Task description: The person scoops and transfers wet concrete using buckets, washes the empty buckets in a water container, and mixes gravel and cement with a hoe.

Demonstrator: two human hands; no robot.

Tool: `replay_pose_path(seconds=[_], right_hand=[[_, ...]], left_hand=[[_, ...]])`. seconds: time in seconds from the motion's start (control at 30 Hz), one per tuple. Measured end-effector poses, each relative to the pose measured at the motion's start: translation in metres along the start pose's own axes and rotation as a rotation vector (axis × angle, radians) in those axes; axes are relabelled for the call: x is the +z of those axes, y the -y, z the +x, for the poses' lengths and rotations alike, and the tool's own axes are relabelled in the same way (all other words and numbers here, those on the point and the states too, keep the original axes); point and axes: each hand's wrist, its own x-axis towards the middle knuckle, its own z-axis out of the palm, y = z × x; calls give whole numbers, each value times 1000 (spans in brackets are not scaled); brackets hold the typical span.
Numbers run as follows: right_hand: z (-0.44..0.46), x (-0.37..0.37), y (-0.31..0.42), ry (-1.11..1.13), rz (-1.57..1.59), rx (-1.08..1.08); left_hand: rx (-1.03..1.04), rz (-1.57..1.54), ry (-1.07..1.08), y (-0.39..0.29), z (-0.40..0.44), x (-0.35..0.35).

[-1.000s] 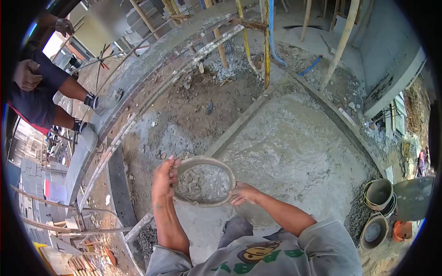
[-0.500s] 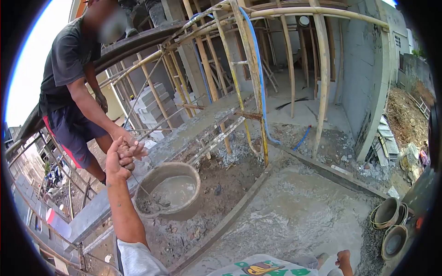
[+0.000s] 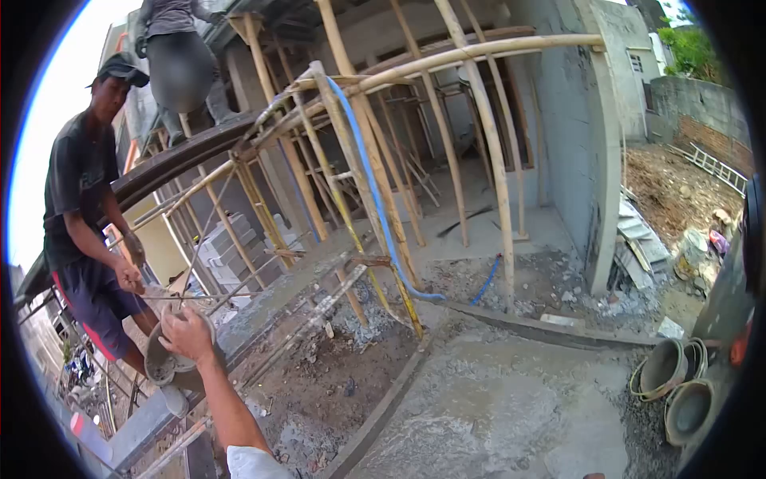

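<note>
My left hand [image 3: 187, 335] is stretched out at the left, its fingers apart and slightly curled. It overlaps the rim of a grey bucket [image 3: 185, 377] in view, and I cannot make out whether they touch. Some wet grey mix shows inside the tilted bucket. Beyond it stands a co-worker [image 3: 84, 199] in a dark shirt and shorts, one hand [image 3: 128, 275] just above the bucket, seemingly at its handle. My right hand is not in view; only a scrap of skin I cannot identify shows at the bottom edge.
Wet concrete [image 3: 511, 391] covers the floor ahead, bordered by a low edging [image 3: 391, 391]. Bamboo scaffolding [image 3: 479, 52] with a blue hose [image 3: 363, 152] rises in front. Several buckets [image 3: 690, 411] lie at the right. Another person [image 3: 179, 64] stands on the raised plank.
The bucket has moved left and away from me, towards the co-worker. My left hand has come off the co-worker's hand and the handle, and its fingers have spread. The view has shifted right.
</note>
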Motion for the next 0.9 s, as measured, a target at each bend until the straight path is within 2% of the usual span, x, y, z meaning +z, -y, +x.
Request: replay_pose_path(seconds=[0.03,0.07,0.1,0.13,0.17,0.2,0.23,0.27,0.3,0.37,0.43,0.47,0.5,0.6,0.67,0.73,0.77,0.87,0.9], right_hand=[[27,26,-19,-3,-418,-321],[46,44,-26,-42,-600,-465],[58,58,-31,-79,-589,-446],[72,59,-29,-45,-321,-247],[86,60,-29,-63,-48,-55],[69,22,-3,-130,423,222],[94,22,-28,-202,261,57],[117,22,-52,-297,87,-94],[93,-60,-19,-297,332,129],[126,-120,-37,-479,380,154],[178,-173,-55,-579,308,90],[208,-203,-59,-633,290,44],[237,-228,-59,-681,276,-3],[332,-296,-51,-752,180,-77],[394,-321,-45,-778,28,-144],[444,-336,-34,-806,-114,-211],[466,-337,-34,-814,-197,-251],[523,-327,-48,-768,-494,-145],[529,-321,-48,-821,-571,-77]], left_hand=[[-68,-265,250,-42,-37,-23],[-182,-552,454,-73,-95,-23],[-314,-705,716,-101,-165,-16],[-400,-769,1054,-147,-238,-40],[-667,-1025,1340,-158,-364,-8],[-559,-886,1687,-177,-470,-35],[14,-784,2060,-201,-537,-87],[307,-954,2159,-245,-572,-170],[330,-913,2207,-287,-611,-244],[153,-867,2453,-363,-683,-367],[170,-977,2611,-434,-728,-478],[168,-935,2723,-455,-789,-510],[126,-813,2800,-482,-813,-542],[-38,-476,3014,-553,-920,-604],[-79,-487,3029,-593,-944,-638],[-420,-431,3000,-615,-995,-665],[-494,-386,3021,-630,-1011,-675],[-773,-273,3105,-657,-1022,-693],[-889,-255,3130,-661,-1021,-695]])
